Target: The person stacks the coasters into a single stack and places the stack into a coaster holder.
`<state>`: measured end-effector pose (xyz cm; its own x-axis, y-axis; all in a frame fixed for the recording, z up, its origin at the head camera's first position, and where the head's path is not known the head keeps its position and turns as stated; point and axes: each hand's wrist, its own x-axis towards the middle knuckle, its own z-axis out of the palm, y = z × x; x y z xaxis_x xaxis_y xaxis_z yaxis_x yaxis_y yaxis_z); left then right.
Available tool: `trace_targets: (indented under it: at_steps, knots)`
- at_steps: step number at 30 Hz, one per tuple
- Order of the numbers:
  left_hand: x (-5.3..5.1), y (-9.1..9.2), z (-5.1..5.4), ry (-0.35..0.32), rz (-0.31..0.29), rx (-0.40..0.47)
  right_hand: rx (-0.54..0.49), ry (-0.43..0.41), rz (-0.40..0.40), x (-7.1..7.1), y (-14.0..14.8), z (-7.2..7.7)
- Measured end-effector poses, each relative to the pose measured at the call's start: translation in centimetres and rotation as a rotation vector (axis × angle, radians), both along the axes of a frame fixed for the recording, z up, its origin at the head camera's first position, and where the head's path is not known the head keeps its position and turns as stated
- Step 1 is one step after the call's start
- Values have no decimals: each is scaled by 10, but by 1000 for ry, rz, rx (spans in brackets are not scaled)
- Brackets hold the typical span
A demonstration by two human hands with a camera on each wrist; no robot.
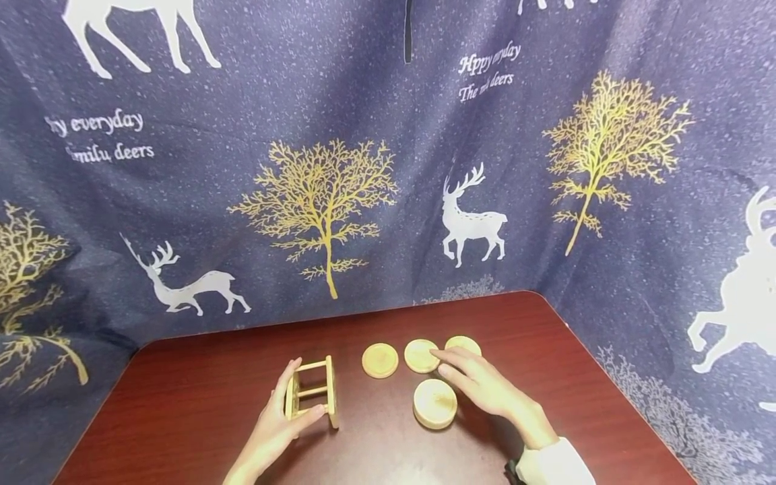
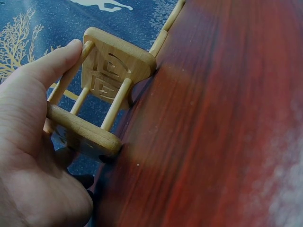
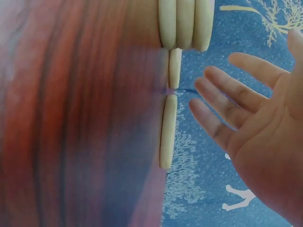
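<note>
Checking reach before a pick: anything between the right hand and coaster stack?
Nothing visible: the right hand is just right of the coaster stack, no object between them. The three single coasters lie farther back, off that line.

I see bright, soft light on the table (image 1: 194, 384), its near side glaring pale, shadow beneath the right hand (image 1: 487, 385); the left wrist view looks dimmer, the right partly blurred.

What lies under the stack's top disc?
The right wrist view shows two more discs, stacked on the table. Their upper faces are covered, so any pattern there cannot be seen.
</note>
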<state>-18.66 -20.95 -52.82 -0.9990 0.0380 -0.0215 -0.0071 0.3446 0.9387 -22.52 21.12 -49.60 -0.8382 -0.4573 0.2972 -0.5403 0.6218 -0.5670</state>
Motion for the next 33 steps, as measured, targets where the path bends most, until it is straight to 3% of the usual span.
trace_targets:
  at_steps: [8, 22, 33]
  knots:
    - [1, -2, -2, 1, 6, -4, -25, 47, -1, -7, 5, -6]
    - [0, -1, -2, 5, 6, -9, -107, -17, -9, -10, 15, -10]
    - [0, 0, -3, -1, 0, 16, -93, -7, -53, -12, 19, -11]
